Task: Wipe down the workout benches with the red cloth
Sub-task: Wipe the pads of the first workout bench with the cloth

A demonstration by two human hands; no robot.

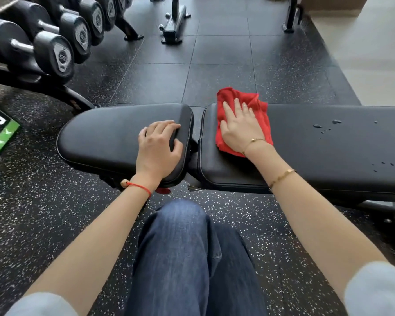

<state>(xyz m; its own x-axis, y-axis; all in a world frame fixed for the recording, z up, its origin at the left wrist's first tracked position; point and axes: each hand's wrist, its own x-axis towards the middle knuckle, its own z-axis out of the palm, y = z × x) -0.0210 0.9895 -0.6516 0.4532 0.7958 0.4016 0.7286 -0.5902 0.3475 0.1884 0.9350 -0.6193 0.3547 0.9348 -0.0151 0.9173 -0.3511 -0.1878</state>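
Observation:
A black padded workout bench lies across the view, with a short seat pad [105,137] on the left and a long back pad [328,142] on the right. The red cloth [258,106] is spread on the left end of the long pad. My right hand [240,126] presses flat on the cloth, fingers spread. My left hand [159,149] rests on the right end of the seat pad, fingers curled over its edge. Water droplets [324,127] sit on the long pad to the right of the cloth.
A rack of black dumbbells [55,44] stands at the far left. Black machine feet [173,26] and a frame leg [291,19] stand on the rubber floor beyond the bench. A green and black mat [0,135] lies at left. My knee [185,226] is close to the bench.

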